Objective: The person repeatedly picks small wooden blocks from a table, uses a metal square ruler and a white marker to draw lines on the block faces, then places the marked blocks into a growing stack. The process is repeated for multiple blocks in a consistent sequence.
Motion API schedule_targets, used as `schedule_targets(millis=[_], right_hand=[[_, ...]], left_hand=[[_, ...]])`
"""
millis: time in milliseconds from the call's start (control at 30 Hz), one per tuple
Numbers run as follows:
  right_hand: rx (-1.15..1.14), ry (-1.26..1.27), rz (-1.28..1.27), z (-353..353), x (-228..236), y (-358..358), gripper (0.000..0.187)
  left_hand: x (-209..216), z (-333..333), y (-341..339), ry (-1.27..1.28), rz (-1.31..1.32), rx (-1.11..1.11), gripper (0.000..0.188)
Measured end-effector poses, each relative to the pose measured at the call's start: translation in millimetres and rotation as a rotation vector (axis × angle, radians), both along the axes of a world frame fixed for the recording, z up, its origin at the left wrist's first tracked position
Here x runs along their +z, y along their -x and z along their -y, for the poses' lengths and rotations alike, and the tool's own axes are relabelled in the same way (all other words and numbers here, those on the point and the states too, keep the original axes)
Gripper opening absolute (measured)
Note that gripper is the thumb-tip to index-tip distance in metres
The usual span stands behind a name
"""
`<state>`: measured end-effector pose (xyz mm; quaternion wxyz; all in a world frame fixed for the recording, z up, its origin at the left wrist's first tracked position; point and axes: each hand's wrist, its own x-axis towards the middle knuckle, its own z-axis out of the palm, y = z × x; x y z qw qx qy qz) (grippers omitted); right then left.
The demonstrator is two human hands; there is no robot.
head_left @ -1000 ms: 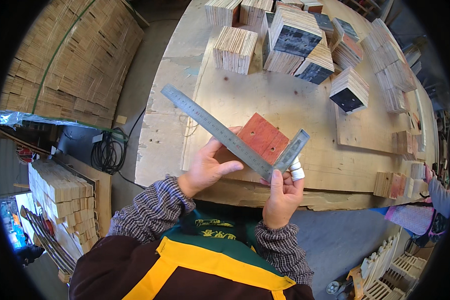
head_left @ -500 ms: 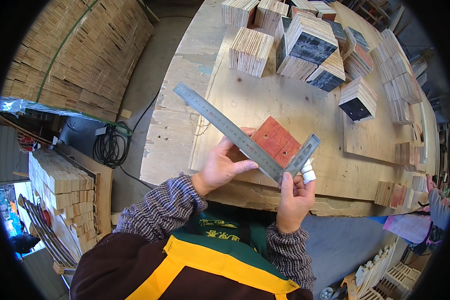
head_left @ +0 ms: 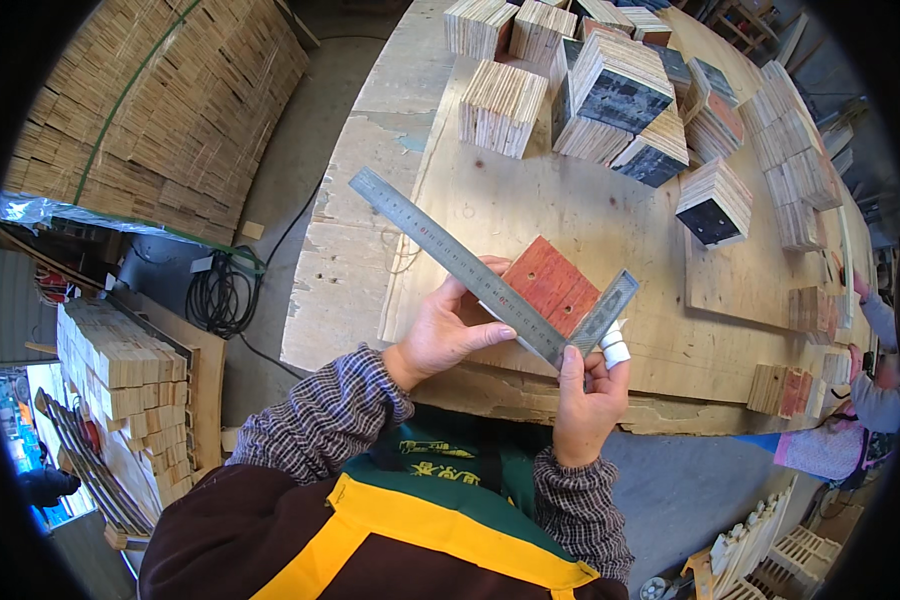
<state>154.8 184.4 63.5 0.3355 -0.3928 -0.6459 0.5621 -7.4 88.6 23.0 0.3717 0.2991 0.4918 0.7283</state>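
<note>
In front of me, a steel try square (head_left: 438, 245) with a ruled blade lies across a small red wooden board (head_left: 550, 283) that has two holes in its face. The board's edges sit in the inner corner of the square, against blade and stock. My left hand (head_left: 438, 335) grips the board beside the blade, thumb on the near side and fingers partly hidden behind. At the square's corner, my right hand (head_left: 588, 405) is closed, thumb pressed on the metal. A white wrapping (head_left: 615, 345) covers a fingertip of that hand.
Stacks of layered wood blocks (head_left: 620, 85) stand at the table's far side, with a single black-faced block (head_left: 715, 205) nearer. Shorter stacks (head_left: 778, 390) line the right edge. Left are a cable coil (head_left: 225, 292) and lumber piles (head_left: 120, 350). A co-worker's sleeve (head_left: 878, 405) shows far right.
My hands, the square and the red board stay almost still. At the far right the co-worker's arms have shifted, with one hand now higher along the table edge.
</note>
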Motion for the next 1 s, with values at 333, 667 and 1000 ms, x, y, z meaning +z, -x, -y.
schedule_targets(millis=[333,667,1000], right_hand=[[-0.004,0.033,-0.021,1,1,-1,0.05],[-0.211,-0.279,-0.145,-23,35,-30,0.034],[0.172,-0.109,-0.198,-28,51,-15,0.036]], left_hand=[[11,-13,-10,-0.017,0.11,0.082,0.057],[8,-23,-16,-0.049,0.08,0.173,0.05],[2,-20,-15,-0.044,0.098,0.15,0.055]])
